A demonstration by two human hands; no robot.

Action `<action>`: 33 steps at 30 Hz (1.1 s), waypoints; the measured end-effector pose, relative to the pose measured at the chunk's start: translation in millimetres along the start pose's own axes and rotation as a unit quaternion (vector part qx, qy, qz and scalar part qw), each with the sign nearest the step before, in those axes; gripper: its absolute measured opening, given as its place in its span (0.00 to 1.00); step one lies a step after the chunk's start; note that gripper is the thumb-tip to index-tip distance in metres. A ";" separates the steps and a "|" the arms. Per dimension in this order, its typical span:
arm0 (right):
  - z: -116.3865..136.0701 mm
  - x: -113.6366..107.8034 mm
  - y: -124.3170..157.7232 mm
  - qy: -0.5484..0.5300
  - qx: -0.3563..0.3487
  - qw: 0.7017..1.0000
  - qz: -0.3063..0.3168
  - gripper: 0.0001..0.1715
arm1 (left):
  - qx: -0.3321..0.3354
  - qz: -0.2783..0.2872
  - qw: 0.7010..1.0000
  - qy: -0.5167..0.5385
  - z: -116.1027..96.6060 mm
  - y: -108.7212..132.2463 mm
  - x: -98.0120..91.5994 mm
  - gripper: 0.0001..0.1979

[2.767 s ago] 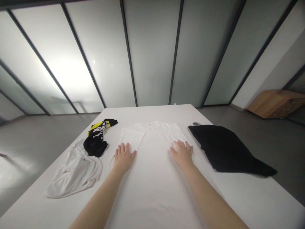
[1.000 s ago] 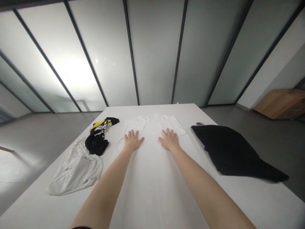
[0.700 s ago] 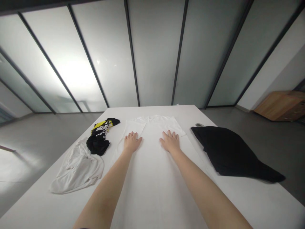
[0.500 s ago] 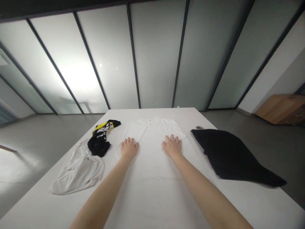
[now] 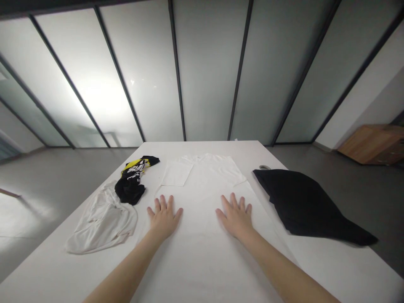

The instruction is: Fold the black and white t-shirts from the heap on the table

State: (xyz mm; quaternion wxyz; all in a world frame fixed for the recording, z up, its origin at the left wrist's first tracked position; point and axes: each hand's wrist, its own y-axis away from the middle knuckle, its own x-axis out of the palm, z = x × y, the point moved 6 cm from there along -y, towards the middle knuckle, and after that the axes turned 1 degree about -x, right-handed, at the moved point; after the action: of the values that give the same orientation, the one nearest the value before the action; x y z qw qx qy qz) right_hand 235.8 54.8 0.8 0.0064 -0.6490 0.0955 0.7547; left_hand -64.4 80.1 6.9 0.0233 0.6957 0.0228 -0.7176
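Note:
A white T-shirt (image 5: 202, 176) lies flat on the white table, collar far from me, with its left sleeve folded out as a square flap (image 5: 176, 173). My left hand (image 5: 164, 216) rests palm down on the shirt's lower left part, fingers spread and holding nothing. My right hand (image 5: 235, 216) lies the same way on the lower right part. Left of the shirt sit a crumpled white garment (image 5: 102, 223) and a twisted black garment with yellow and white print (image 5: 131, 181). A bunched black garment (image 5: 311, 206) lies to the right.
The white table (image 5: 334, 265) ends at a far edge and side edges, with a grey floor beyond. A small roll of tape (image 5: 264, 167) lies partly behind the black garment. Frosted glass panels (image 5: 205, 71) stand behind the table, and a wooden cabinet (image 5: 370, 150) stands at far right.
Both hands have slid toward me along the shirt and moved slightly apart, with fingers spread wider. The shirt and other garments stay in place.

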 end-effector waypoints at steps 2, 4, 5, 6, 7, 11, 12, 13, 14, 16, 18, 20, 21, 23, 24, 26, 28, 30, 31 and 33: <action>2.9 -2.1 -7.4 -0.001 0.007 1.000 0.002 0.44 | 0.002 -0.001 1.000 0.006 -1.8 -10.0 -2.0 0.41; 5.8 -4.1 -16.1 -0.001 0.010 1.000 -0.002 0.44 | 0.005 -0.004 1.000 0.009 -2.3 -21.0 -2.9 0.41; 7.1 -4.9 -20.7 -0.002 0.012 1.000 -0.005 0.43 | 0.006 -0.007 1.000 0.009 -2.3 -26.6 -3.1 0.41; 8.3 -5.6 -25.3 -0.002 0.013 1.000 -0.007 0.44 | 0.007 -0.010 1.000 0.008 -2.4 -32.4 -3.2 0.41; 9.3 -6.1 -30.1 -0.004 0.015 1.000 -0.009 0.44 | 0.009 -0.014 1.000 0.007 -2.6 -38.5 -3.4 0.41; 13.6 -9.0 -51.2 -0.008 0.023 1.000 -0.014 0.44 | 0.018 -0.017 1.000 0.012 -3.8 -66.0 -3.6 0.41; 14.9 -10.2 -57.0 -0.009 0.024 1.000 -0.015 0.44 | 0.020 -0.015 1.000 0.013 -4.1 -73.8 -3.8 0.41; 16.5 -11.5 -62.8 -0.010 0.024 1.000 -0.016 0.44 | 0.023 -0.014 1.000 0.014 -4.6 -81.8 -4.5 0.41; 18.0 -13.1 -68.8 -0.012 0.024 1.000 -0.016 0.44 | 0.028 -0.012 0.999 0.014 -5.1 -89.9 -5.6 0.41; 21.2 -16.9 -80.6 -0.016 0.023 0.999 -0.016 0.44 | 0.036 -0.009 0.999 0.016 -6.8 -105.1 -8.7 0.41; 23.9 -21.4 -90.9 -0.019 0.021 0.999 -0.018 0.44 | 0.042 -0.010 0.999 0.019 -8.8 -117.3 -12.8 0.41; 25.6 -25.3 -98.1 -0.020 0.018 0.999 -0.022 0.44 | 0.041 -0.014 0.999 0.022 -9.9 -124.1 -16.0 0.41; 25.9 -26.5 -99.9 -0.020 0.016 0.999 -0.024 0.43 | 0.040 -0.017 0.999 0.024 -10.1 -125.0 -16.7 0.40; 25.8 -26.8 -99.5 -0.019 0.011 0.999 -0.026 0.43 | 0.040 -0.022 0.999 0.025 -9.4 -121.2 -16.2 0.40; 25.4 -26.0 -97.2 -0.018 0.008 0.999 -0.026 0.43 | 0.042 -0.023 0.999 0.027 -8.2 -116.8 -15.1 0.40; 23.8 -23.5 -89.1 -0.015 0.003 1.000 -0.026 0.43 | 0.044 -0.023 0.998 0.029 -4.4 -104.4 -12.7 0.39; 21.3 -21.0 -77.3 -0.012 0.000 1.000 -0.025 0.43 | 0.046 -0.030 0.998 0.033 1.0 -89.2 -12.7 0.37; 17.5 -18.8 -63.4 -0.010 -0.004 1.000 -0.016 0.43 | 0.054 -0.044 0.997 0.043 5.6 -73.1 -16.0 0.33; 15.0 -17.7 -56.0 -0.010 -0.006 1.000 -0.006 0.42 | 0.061 -0.050 0.996 0.049 6.8 -64.8 -18.3 0.31; 8.6 -15.2 -41.1 -0.012 -0.011 1.000 0.020 0.42 | 0.085 -0.054 0.993 0.062 6.2 -47.3 -21.9 0.28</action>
State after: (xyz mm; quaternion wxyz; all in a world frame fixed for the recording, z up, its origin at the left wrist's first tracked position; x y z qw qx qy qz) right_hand 235.2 98.2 11.3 -0.0148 -0.6380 0.0995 0.7634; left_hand -73.0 126.9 29.0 -0.0763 0.7361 0.0012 -0.6726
